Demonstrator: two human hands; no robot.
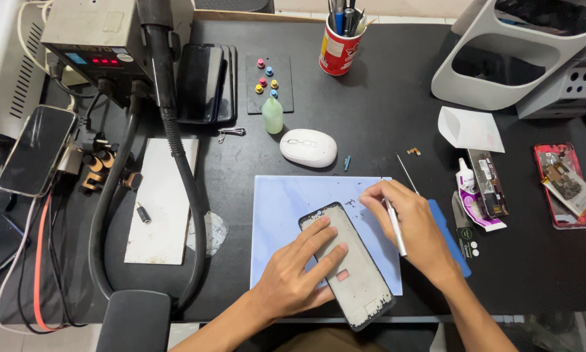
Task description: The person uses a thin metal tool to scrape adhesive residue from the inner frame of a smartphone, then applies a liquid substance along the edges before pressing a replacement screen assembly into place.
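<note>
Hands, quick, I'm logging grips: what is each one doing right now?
Left hand: open, fingers flat on the black rectangular phone frame.
Right hand: closed around a thin silver metal tool.

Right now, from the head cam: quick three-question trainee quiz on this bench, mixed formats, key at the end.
1. True or false: the left hand lies flat on the phone frame.
2. What does the right hand hold? A) a slim silver tool B) the green squeeze bottle C) the white mouse
3. Fill in: the phone frame rests on a light ___ mat.

Key
1. True: the fingers are spread across the frame.
2. A: the bottle and mouse sit apart, farther back on the black table.
3. Blue.
</note>
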